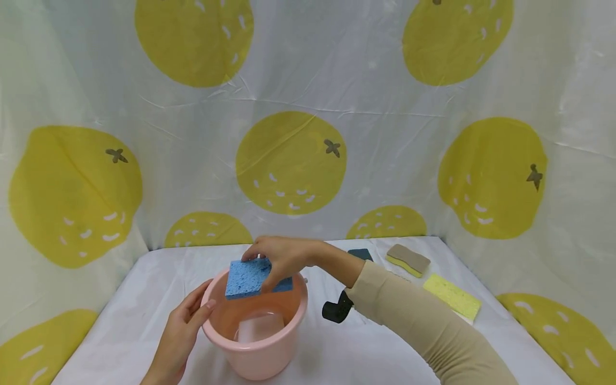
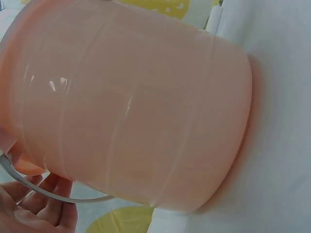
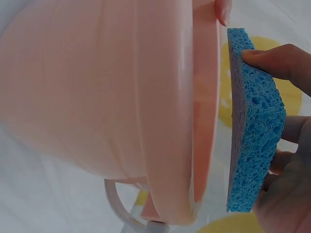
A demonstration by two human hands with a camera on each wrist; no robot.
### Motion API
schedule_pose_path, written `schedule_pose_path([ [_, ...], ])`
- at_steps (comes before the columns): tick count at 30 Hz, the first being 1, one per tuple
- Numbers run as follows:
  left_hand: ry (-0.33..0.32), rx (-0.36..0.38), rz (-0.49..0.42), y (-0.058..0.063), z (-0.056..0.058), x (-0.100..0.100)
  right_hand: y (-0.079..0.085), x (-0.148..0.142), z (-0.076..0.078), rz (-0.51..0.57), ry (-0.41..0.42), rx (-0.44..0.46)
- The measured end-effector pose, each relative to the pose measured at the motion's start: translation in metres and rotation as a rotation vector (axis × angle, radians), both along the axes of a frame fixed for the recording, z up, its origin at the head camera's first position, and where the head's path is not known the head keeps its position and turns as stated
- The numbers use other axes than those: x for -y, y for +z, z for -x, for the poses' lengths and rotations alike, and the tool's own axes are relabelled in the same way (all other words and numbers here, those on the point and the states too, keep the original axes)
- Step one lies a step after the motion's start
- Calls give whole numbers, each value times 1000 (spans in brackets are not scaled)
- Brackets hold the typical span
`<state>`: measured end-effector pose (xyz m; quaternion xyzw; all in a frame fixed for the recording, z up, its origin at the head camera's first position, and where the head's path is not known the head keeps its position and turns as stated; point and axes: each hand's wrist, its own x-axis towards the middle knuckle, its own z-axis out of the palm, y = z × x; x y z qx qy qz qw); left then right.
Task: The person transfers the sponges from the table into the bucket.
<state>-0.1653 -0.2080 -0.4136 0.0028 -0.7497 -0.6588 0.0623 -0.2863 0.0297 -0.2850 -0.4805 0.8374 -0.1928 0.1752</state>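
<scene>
The left hand grips the upright bucket by its rim, thumb over the edge — a firm hold there should stop it tipping. Above the opening, the right hand pinches the blue sponge, thumb on one side and fingers on the other. That grip looks sound; light pressure would spare the sponge bending, and it should clear the rim all round. Beyond the right sleeve lie the yellow sponge, the tan sponge and the dark sponge — best not brushed by that arm.
</scene>
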Motion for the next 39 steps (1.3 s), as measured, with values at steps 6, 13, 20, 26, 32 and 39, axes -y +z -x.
schedule_pose_path([
  [6,3,-5,4,-1,-1,1,-6,6,-1,-11,5,5],
  [13,19,27,4,-2,-2,0,-12,13,0,-39,26,-10],
  [20,5,-34,-21,-6,-1,-3,-13,16,-2,-90,47,-48],
  [26,-10,-99,-29,-7,-3,-1,-9,17,-3,-88,46,-84],
  [32,-13,-67,-18,-3,-1,0,-5,8,-4,-46,10,-36],
  [39,-9,-33,-13,0,0,-1,-2,-9,-2,-6,-1,-10],
])
